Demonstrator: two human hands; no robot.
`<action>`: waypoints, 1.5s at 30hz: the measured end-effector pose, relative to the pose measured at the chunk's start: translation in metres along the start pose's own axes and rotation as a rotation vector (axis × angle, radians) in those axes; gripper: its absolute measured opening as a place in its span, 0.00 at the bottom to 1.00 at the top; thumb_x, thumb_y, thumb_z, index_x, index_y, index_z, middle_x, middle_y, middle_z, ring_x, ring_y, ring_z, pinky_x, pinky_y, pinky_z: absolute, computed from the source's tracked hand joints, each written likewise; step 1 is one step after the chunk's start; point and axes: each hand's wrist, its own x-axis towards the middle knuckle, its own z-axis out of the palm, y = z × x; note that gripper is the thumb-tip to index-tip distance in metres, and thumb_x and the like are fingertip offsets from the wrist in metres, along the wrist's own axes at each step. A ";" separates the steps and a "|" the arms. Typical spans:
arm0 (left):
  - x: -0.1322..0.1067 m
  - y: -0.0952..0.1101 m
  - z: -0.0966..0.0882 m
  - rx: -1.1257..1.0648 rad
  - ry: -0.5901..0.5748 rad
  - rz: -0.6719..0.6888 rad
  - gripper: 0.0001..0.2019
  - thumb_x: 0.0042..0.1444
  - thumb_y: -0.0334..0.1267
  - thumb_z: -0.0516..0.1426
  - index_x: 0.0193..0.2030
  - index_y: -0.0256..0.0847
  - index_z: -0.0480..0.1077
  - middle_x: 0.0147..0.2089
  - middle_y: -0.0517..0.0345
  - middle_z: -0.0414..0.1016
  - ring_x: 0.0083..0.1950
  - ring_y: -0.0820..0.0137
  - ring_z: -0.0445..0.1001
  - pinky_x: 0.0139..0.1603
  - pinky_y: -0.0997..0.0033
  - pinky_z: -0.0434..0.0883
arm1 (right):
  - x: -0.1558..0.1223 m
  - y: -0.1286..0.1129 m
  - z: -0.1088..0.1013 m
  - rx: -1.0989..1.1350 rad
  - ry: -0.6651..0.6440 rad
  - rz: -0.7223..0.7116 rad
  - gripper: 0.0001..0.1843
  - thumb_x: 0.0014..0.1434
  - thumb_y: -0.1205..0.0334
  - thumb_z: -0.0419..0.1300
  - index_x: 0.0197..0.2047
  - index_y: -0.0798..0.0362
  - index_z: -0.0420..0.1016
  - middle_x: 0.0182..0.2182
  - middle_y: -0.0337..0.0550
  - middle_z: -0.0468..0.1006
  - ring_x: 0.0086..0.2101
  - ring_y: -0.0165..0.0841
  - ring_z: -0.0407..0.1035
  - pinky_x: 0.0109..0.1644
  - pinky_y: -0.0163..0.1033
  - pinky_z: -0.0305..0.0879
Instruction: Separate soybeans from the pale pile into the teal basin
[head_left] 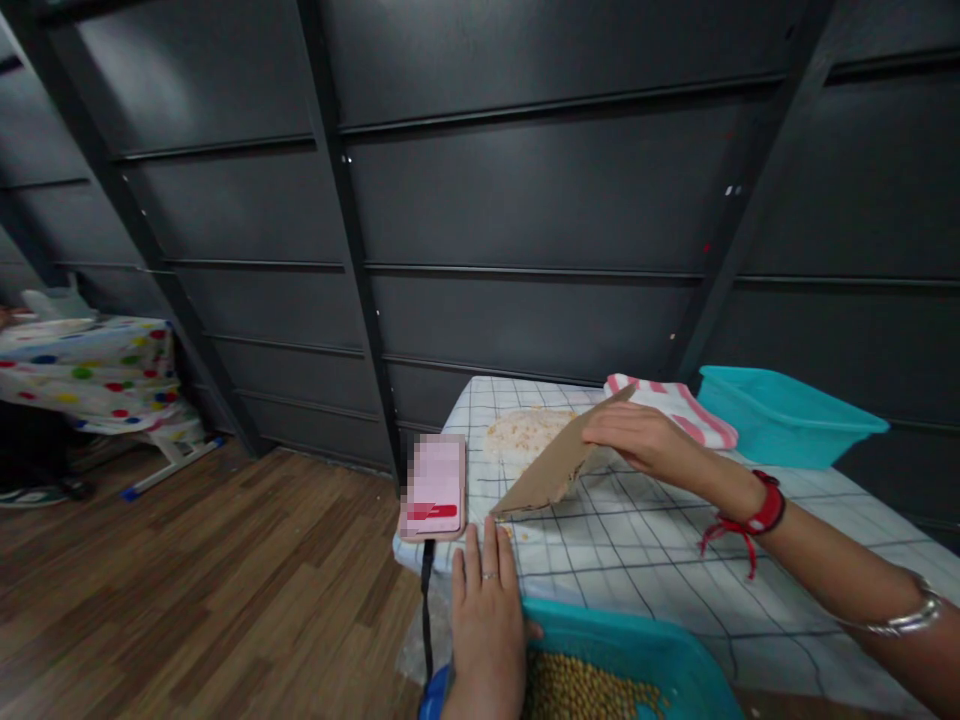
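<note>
Closest is a smooth blue-green tub [622, 622] with small, round, yellow-brown beans [585, 685] in it. The left hand [487, 610] reaches over the tub's left side, palm down, fingers straight; its grip is flat, with hold of nothing that shows. Its fingertips are right by the low corner of the cardboard [544, 465], a flat brown piece with a rough, torn edge; I cannot tell if they touch. The counter [637, 550] has a white cloth with dark crossing lines. The right hand [652, 440] comes in from the right, its grip closed on the cardboard's upper edge. The cardboard slants down and left from there. A pink phone [439, 485] lies to its left. Behind it are a pale patch [525, 432] with tan bits, a soft pink-and-white towel [712, 425] and another tub [780, 400].
</note>
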 end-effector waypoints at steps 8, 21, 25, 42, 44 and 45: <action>-0.002 0.000 0.012 0.030 0.082 0.024 0.38 0.40 0.47 0.59 0.59 0.39 0.55 0.63 0.47 0.56 0.62 0.56 0.55 0.59 0.53 0.60 | -0.005 -0.008 -0.005 -0.049 -0.002 0.054 0.15 0.58 0.74 0.44 0.38 0.54 0.71 0.32 0.43 0.77 0.35 0.30 0.70 0.39 0.38 0.67; -0.001 0.001 -0.004 0.032 0.018 0.043 0.40 0.38 0.40 0.61 0.59 0.32 0.53 0.63 0.48 0.53 0.63 0.55 0.54 0.60 0.55 0.61 | -0.018 -0.029 -0.030 -0.119 0.005 0.031 0.17 0.57 0.78 0.44 0.38 0.52 0.68 0.32 0.41 0.77 0.36 0.29 0.70 0.41 0.36 0.66; -0.002 0.000 -0.008 0.034 0.015 0.049 0.40 0.38 0.40 0.62 0.59 0.32 0.53 0.63 0.47 0.52 0.63 0.55 0.53 0.59 0.55 0.61 | -0.019 -0.037 -0.032 -0.141 0.025 0.020 0.16 0.57 0.77 0.43 0.37 0.53 0.68 0.30 0.40 0.77 0.32 0.28 0.71 0.37 0.34 0.67; -0.002 0.002 0.014 0.017 0.118 0.021 0.44 0.33 0.42 0.64 0.59 0.33 0.54 0.63 0.47 0.55 0.63 0.53 0.53 0.60 0.52 0.59 | -0.032 -0.063 -0.052 -0.149 -0.023 0.057 0.17 0.55 0.77 0.44 0.37 0.52 0.69 0.29 0.41 0.77 0.31 0.29 0.71 0.35 0.34 0.68; -0.002 0.002 0.012 0.014 0.107 0.026 0.44 0.34 0.42 0.64 0.59 0.33 0.54 0.63 0.47 0.55 0.63 0.53 0.54 0.60 0.52 0.60 | -0.036 -0.065 -0.057 -0.145 -0.024 0.048 0.17 0.54 0.78 0.44 0.37 0.52 0.69 0.29 0.40 0.77 0.31 0.29 0.71 0.36 0.34 0.67; -0.002 0.002 0.012 0.015 0.106 0.027 0.43 0.34 0.42 0.63 0.59 0.33 0.54 0.63 0.47 0.55 0.63 0.53 0.54 0.59 0.52 0.60 | -0.038 -0.066 -0.059 -0.140 -0.029 0.047 0.17 0.54 0.78 0.44 0.38 0.51 0.68 0.29 0.39 0.77 0.32 0.28 0.71 0.37 0.33 0.67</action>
